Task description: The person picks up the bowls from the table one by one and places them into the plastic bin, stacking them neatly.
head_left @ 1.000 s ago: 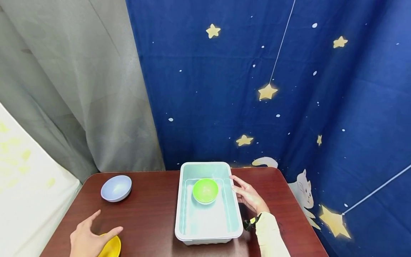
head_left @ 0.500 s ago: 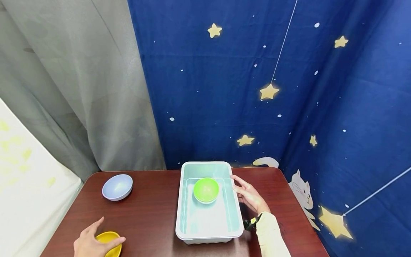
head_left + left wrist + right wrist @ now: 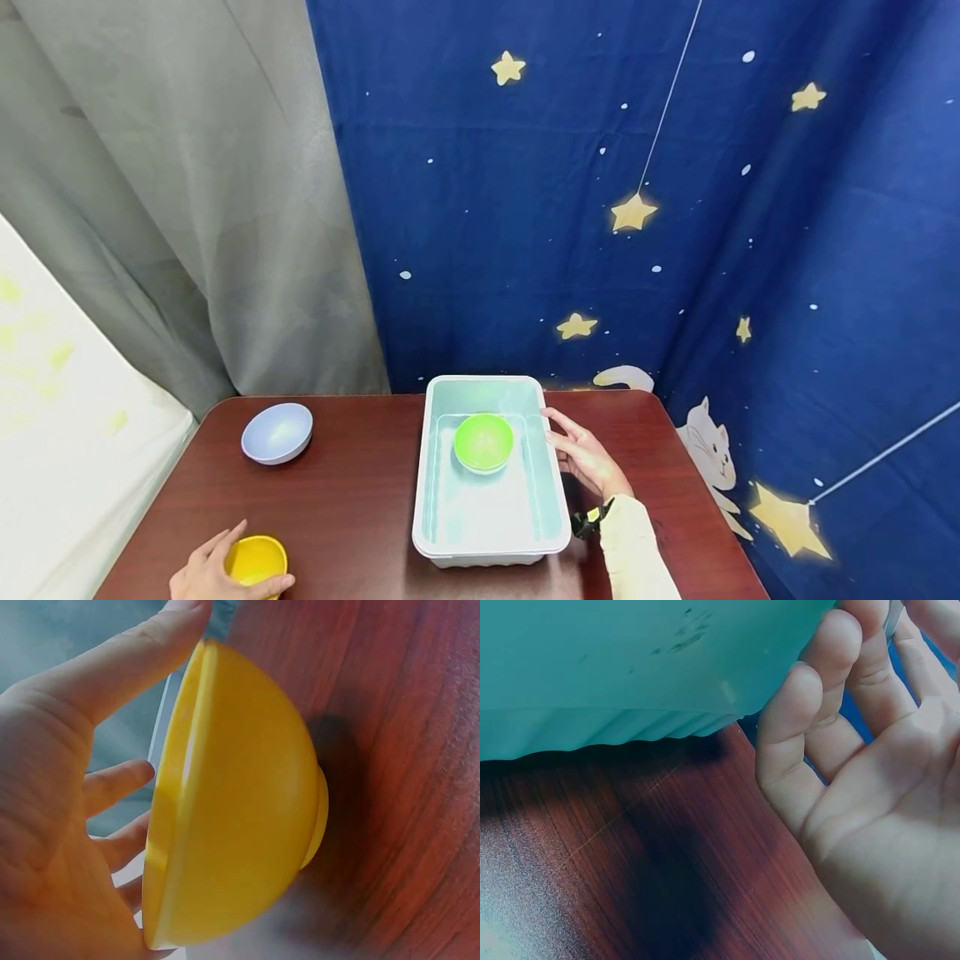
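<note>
A yellow bowl (image 3: 257,560) stands on the table at the lower left of the head view. My left hand (image 3: 206,577) spreads round it from the left, fingers along its far-left edge and thumb across its near side. In the left wrist view the thumb lies right at the rim of the yellow bowl (image 3: 240,795), and other fingers reach behind it. My right hand (image 3: 588,460) rests against the right side of a pale teal plastic box (image 3: 491,550), fingertips at its rim. A green bowl (image 3: 483,442) sits inside this box.
A light blue bowl (image 3: 277,433) stands at the back left of the reddish-brown table (image 3: 352,492). Behind the table hang a grey curtain (image 3: 292,250) and a blue star-patterned curtain (image 3: 480,208); a white cloth (image 3: 67,467) hangs at the left.
My left hand has come down and closer round the yellow bowl, with more of the bowl now visible between thumb and fingers. My right hand and the box stay in place.
</note>
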The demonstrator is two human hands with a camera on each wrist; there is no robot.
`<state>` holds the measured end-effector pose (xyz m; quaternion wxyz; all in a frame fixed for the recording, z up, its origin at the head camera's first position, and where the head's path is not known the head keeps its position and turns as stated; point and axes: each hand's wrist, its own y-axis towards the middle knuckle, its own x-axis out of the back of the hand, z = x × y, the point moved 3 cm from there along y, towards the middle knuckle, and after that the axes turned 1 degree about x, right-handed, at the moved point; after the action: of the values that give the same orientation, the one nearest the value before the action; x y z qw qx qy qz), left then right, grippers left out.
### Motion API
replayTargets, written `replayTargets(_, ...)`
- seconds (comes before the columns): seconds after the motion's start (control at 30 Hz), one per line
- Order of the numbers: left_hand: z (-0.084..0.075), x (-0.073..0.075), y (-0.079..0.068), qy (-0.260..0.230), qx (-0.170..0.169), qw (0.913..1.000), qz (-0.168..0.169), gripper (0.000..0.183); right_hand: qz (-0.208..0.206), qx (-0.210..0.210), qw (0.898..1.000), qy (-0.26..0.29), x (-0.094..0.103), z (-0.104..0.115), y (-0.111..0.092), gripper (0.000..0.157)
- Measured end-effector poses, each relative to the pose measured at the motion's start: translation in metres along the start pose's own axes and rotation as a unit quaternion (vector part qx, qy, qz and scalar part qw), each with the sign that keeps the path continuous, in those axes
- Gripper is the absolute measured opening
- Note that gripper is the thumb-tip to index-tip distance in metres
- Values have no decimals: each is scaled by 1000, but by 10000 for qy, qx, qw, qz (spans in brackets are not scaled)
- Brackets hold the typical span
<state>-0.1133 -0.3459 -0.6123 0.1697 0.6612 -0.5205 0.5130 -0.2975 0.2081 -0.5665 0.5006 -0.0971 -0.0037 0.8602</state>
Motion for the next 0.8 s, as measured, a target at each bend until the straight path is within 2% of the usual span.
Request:
replayTargets(0.27, 4, -3, -2, 271, -298, 9990, 178, 128, 38, -78, 9999, 83, -1, -2, -1, 62)
replayTargets(0.47, 1, -8, -6, 24, 186, 9998, 5, 132, 32, -29, 10000, 55, -1, -2, -1, 64)
replayTargets(0.53, 0, -8, -6, -76, 230, 9996, -113, 132, 57, -1, 10000, 39, 0, -2, 0, 65)
replayTargets(0.67, 1, -5, -6, -19, -19, 9998, -184, 132, 83, 16, 10000, 30, 1, -2, 1, 66)
replayTargets(0.73, 2, -3, -5, 121, -207, 9997, -108, 131, 72, 18, 10000, 46, 1, -1, 1, 65)
replayTargets(0.8, 2, -3, -5, 163, -240, 9996, 64, 133, 42, 31, 10000, 69, 1, -1, 1, 65)
